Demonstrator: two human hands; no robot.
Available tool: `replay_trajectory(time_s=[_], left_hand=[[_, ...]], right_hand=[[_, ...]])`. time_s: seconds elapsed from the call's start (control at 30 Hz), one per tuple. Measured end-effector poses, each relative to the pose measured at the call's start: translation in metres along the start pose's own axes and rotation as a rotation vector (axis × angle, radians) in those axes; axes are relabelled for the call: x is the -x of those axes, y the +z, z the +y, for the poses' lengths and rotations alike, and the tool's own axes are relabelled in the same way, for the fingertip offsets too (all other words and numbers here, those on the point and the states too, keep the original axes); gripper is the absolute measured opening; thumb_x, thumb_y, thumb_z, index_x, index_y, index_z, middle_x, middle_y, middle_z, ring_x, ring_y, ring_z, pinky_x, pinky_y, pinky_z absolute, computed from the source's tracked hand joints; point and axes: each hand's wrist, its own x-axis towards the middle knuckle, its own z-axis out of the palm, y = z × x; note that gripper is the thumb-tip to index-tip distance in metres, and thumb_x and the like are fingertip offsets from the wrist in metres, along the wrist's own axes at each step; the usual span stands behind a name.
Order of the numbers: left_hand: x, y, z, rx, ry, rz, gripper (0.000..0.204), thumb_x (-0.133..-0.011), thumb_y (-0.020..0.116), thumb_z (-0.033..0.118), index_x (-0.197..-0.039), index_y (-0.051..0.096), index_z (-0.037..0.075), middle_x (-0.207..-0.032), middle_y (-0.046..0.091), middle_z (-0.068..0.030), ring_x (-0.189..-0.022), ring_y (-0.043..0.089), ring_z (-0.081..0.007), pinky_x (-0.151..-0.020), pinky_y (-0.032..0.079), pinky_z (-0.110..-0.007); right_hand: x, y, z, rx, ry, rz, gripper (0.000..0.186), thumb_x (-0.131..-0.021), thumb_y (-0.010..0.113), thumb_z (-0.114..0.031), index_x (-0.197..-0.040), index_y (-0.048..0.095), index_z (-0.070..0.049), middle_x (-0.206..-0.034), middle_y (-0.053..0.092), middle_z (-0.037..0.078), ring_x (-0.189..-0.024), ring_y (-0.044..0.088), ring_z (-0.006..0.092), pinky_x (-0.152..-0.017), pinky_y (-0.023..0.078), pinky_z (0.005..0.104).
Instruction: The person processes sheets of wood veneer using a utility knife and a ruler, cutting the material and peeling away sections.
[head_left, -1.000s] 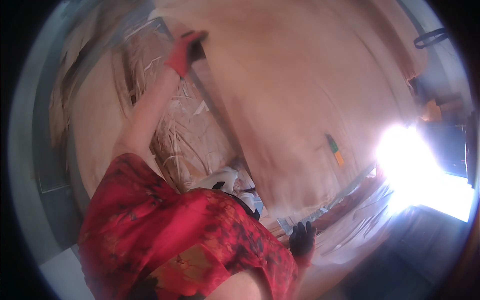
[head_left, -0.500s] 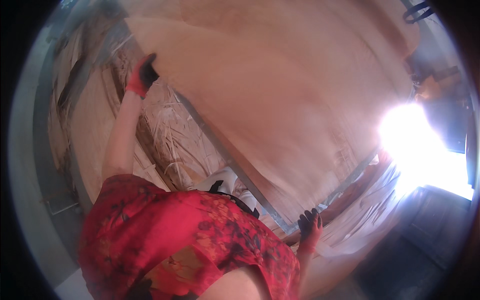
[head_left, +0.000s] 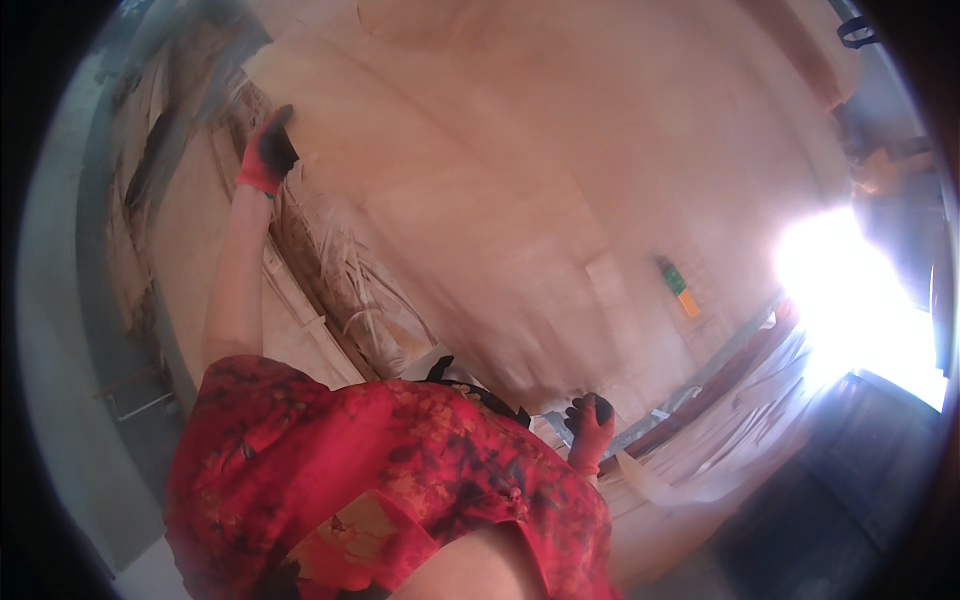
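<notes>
A broad, thin, tan wood veneer sheet [head_left: 480,180] spreads over the middle of the view. My left hand [head_left: 268,155], in a red glove with a black palm, is closed at the sheet's left edge. My right hand [head_left: 591,428], gloved alike, has its fingers curled at the near edge, close to my waist; the sheet looks pinched there. A small green and yellow hand tool [head_left: 679,287] lies on the wood to the right; its exact kind is unclear.
Torn veneer strips [head_left: 365,295] lie in a heap left of the sheet, beside stacked wood sheets [head_left: 185,260]. A metal edge [head_left: 735,350] runs along the right, with more loose veneer [head_left: 720,430] below. Glare [head_left: 850,290] whites out the right side.
The veneer's near part has come toward my waist and covers the metal edge seen before on the left. My right hand moved up and left. The green and yellow tool has come into sight.
</notes>
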Motion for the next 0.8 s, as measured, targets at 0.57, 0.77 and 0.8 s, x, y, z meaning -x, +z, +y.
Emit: replay_trajectory(time_s=[0.57,0.77,0.8], left_hand=[[0.011,0.126,0.053,-0.141,-0.016,-0.041,0.037,-0.092,0.068,0.029,-0.115,0.068,0.000,-0.113,0.075,-0.0130,-0.100,0.073,-0.0284,-0.094,0.056,-0.042],[-0.018,0.138,0.087,-0.253,0.030,-0.174,0.020,-0.094,0.065,0.028,-0.088,0.069,0.009,-0.079,0.072,-0.0066,-0.067,0.070,-0.0232,-0.063,0.057,-0.037],[-0.017,0.142,0.092,-0.282,0.020,-0.207,0.019,-0.094,0.065,0.027,-0.084,0.068,0.011,-0.074,0.071,-0.0052,-0.061,0.068,-0.0220,-0.057,0.055,-0.035]], right_hand=[[0.051,0.018,0.054,-0.563,0.420,-0.289,0.055,-0.100,0.062,-0.038,-0.144,0.047,-0.008,-0.130,0.062,0.011,-0.122,0.058,0.0273,-0.105,0.049,0.0476],[0.037,0.006,0.065,-0.709,0.302,-0.570,0.054,-0.102,0.056,-0.037,-0.149,0.039,-0.015,-0.141,0.054,0.009,-0.136,0.046,0.0296,-0.118,0.037,0.0497],[0.037,0.004,0.059,-0.726,0.196,-0.617,0.053,-0.103,0.057,-0.035,-0.149,0.041,-0.014,-0.142,0.053,0.011,-0.135,0.048,0.0316,-0.117,0.039,0.0525]])
